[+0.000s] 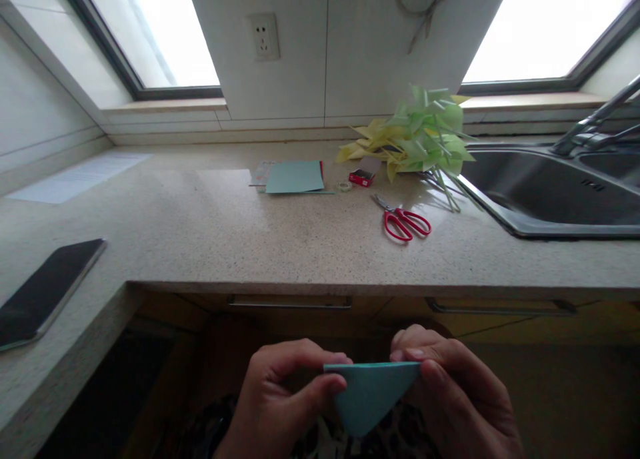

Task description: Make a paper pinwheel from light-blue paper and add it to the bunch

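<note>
Both my hands are pinching a folded teal paper triangle [371, 395], point hanging down, flat edge on top. My left hand [280, 399] has its grip pressed together on the left corner, thumb in front and fingers behind. My right hand [460, 395] does the same on the right corner, fingertips right along the top edge. I'm holding it low in front of me, below the edge of the worktop [240, 225], over my lap, not touching the stone at all.

Up on the worktop, well away from my hands: red-handled scissors [403, 220] lying flat, a small red box [362, 176] and a little tape roll [344, 186] just beside it, and a stack of paper sheets [295, 177] with a teal one on top. Further back there's a pile of yellow and green paper pinwheels [415, 135] right next to the steel sink [545, 192]. A dark phone [45, 291] lies on the left wing of the worktop.
</note>
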A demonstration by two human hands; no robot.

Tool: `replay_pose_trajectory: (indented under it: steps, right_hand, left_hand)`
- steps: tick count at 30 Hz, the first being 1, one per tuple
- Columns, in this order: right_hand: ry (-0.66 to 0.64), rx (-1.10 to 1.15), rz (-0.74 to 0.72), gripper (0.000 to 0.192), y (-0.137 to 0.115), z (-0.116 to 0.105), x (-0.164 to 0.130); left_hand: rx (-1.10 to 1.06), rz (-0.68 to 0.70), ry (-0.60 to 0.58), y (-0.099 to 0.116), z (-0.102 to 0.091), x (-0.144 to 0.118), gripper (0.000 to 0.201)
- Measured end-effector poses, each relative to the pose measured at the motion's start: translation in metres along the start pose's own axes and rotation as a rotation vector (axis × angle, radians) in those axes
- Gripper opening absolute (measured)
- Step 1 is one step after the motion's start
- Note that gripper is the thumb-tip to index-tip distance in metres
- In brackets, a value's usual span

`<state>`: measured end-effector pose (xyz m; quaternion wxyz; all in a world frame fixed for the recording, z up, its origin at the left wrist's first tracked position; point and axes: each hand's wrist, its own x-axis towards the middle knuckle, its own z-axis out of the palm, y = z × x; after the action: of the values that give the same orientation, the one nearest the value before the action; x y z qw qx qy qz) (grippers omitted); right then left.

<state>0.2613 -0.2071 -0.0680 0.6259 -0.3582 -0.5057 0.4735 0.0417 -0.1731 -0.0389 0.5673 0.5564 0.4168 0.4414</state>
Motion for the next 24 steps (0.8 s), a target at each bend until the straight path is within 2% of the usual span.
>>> replay_pose_trajectory:
  steps: [7,15,20,24]
  right_hand:
    - [-0.072,-0.04,-0.057,0.021,-0.002,-0.004,0.002]
    - [-0.09,-0.185,-0.191,0.016,-0.017,0.005,0.006]
    - [-0.055,-0.203,-0.172,0.015,-0.017,0.006,0.004]
    - [-0.043,-0.173,-0.152,0.015,-0.016,0.007,0.002]
  left_hand:
    - [-0.025,0.132,-0.04,-0.006,0.001,-0.001,0.009]
    - [-0.032,0.331,-0.084,-0.011,-0.002,-0.002,0.013]
    - [-0.004,0.368,-0.133,-0.013,-0.006,-0.002,0.015]
    - [-0.01,0.335,-0.131,-0.013,-0.006,-0.003,0.012]
